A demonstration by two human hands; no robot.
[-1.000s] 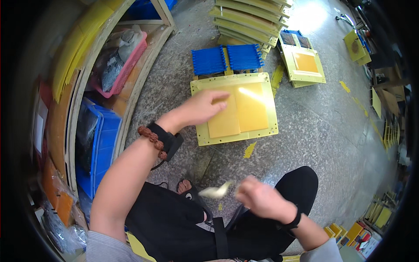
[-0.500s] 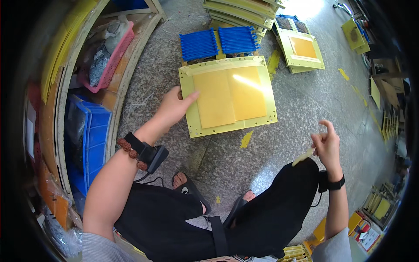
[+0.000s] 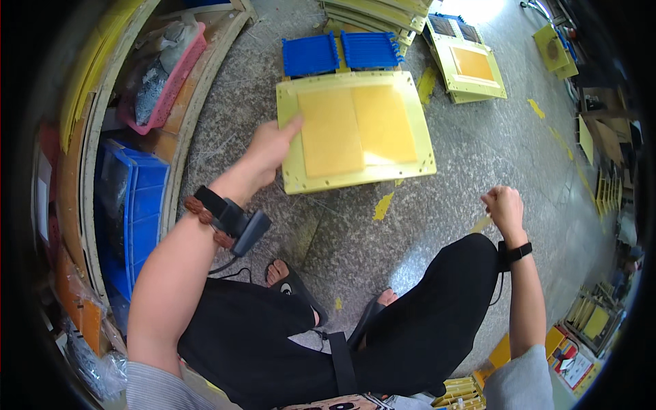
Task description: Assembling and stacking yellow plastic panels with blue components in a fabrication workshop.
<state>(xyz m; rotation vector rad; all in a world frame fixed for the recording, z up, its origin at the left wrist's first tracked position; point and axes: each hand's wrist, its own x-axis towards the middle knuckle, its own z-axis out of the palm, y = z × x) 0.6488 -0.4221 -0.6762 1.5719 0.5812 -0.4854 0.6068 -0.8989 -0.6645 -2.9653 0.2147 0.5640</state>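
Note:
My left hand grips the left edge of a pale yellow-green panel, its thumb on top and the other fingers partly hidden. Two amber rectangular sheets lie side by side on the panel's face, and small holes run near its edges. Behind the panel are two blocks of blue ribbed pieces. Over by my right knee, my right hand is closed, its fingers curled together. A thin pale strip hangs just below those fingers, its upper end hidden.
Stacked yellow-green panels stand at the back, with a similar panel assembly to their right. On the left, a wooden shelf holds a pink basket and a blue bin. Yellow marks show on the grey floor.
The panel has shifted slightly up the view with my left hand still on its edge. My right hand's fingers have curled in from a spread pinch, and the pale strip has moved with them.

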